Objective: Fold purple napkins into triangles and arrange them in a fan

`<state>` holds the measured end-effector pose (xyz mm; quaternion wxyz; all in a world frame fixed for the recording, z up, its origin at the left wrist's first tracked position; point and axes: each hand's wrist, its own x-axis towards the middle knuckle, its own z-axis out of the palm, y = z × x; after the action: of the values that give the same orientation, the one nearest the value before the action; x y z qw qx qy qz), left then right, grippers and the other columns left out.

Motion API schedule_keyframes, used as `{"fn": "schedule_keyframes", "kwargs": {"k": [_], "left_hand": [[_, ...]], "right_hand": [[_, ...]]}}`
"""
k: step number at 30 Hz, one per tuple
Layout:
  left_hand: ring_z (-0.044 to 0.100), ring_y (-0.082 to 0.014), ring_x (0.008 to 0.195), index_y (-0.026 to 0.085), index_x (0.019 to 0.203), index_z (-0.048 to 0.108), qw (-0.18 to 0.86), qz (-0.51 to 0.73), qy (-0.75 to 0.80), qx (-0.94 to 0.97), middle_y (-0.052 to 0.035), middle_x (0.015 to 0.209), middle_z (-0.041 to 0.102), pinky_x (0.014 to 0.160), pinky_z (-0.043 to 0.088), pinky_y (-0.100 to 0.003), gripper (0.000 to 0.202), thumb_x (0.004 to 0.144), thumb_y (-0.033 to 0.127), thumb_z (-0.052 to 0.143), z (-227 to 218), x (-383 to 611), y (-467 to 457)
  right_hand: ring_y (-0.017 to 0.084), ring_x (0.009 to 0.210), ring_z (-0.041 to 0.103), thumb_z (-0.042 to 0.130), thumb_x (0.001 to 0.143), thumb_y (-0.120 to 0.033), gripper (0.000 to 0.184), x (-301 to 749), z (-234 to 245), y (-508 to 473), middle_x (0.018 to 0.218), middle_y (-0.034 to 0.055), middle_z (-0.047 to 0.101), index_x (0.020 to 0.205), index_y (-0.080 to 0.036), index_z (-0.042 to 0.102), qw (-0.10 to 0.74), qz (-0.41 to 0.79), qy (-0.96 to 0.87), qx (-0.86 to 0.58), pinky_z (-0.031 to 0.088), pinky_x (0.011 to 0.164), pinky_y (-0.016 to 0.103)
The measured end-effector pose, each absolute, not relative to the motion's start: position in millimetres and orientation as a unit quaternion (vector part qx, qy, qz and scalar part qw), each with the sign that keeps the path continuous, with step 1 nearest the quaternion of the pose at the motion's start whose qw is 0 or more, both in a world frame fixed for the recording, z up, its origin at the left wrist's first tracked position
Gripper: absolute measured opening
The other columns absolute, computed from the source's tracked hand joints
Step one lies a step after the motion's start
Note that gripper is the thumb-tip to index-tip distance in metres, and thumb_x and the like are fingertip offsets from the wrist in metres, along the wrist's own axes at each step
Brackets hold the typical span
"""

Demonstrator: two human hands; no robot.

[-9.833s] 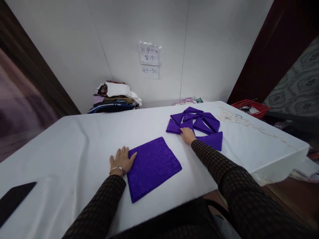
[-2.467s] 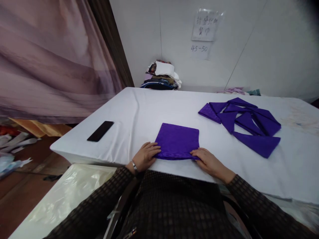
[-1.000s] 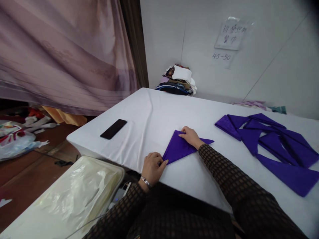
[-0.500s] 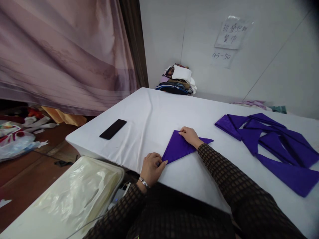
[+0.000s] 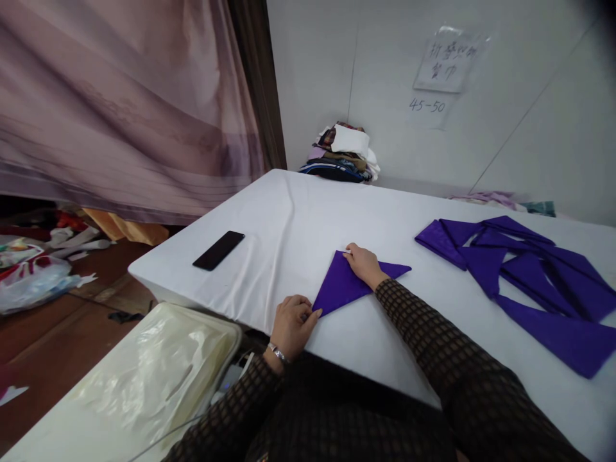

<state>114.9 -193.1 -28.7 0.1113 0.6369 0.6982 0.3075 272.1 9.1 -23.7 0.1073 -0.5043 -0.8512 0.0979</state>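
A folded purple cloth lies as a triangle on the white-covered table, close to its front edge. My left hand pinches its near left corner between thumb and fingers. At the far corner, my right hand is closed on the cloth's edge, with a small whitish spot at the fingertips that I cannot make out. The cloth's right point sticks out beyond my right wrist. Several more folded purple cloths lie loosely overlapped to the right of my right arm.
A black phone rests on the table's left part. Folded clothes are piled at the back by the wall. A pale plastic-covered bin stands below the table's left front edge. A pink curtain hangs at the left.
My right hand has shifted slightly to the left along the far corner of the cloth, and a whitish spot now shows at its fingertips. My left hand keeps its place.
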Motion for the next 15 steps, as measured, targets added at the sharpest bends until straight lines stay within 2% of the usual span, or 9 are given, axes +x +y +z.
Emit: {"fn": "schedule_keyframes", "kwargs": {"k": [8, 15], "left_hand": [[0.057, -0.0195, 0.085, 0.021, 0.058, 0.061, 0.107, 0.299, 0.701, 0.638, -0.0034, 0.084, 0.065, 0.078, 0.042, -0.037, 0.029, 0.082, 0.036, 0.057, -25.0, 115.4, -193.8], [0.057, -0.0194, 0.086, 0.021, 0.058, 0.061, 0.105, 0.283, 0.704, 0.643, -0.0030, 0.084, 0.065, 0.079, 0.042, -0.037, 0.029, 0.082, 0.036, 0.057, -22.0, 116.1, -192.5]], "right_hand": [[0.023, 0.086, 0.064, 0.041, 0.095, -0.033, 0.021, 269.7, -27.4, 8.3, 0.091, 0.0098, 0.069, 0.106, -0.021, 0.054, 0.094, 0.053, -0.852, -0.513, 0.041, 0.069, 0.029], [0.023, 0.096, 0.056, 0.047, 0.093, -0.035, 0.020, 271.2, -29.7, 8.8, 0.102, 0.0107, 0.063, 0.102, -0.020, 0.056, 0.126, 0.034, -0.851, -0.508, 0.041, 0.076, 0.030]]}}
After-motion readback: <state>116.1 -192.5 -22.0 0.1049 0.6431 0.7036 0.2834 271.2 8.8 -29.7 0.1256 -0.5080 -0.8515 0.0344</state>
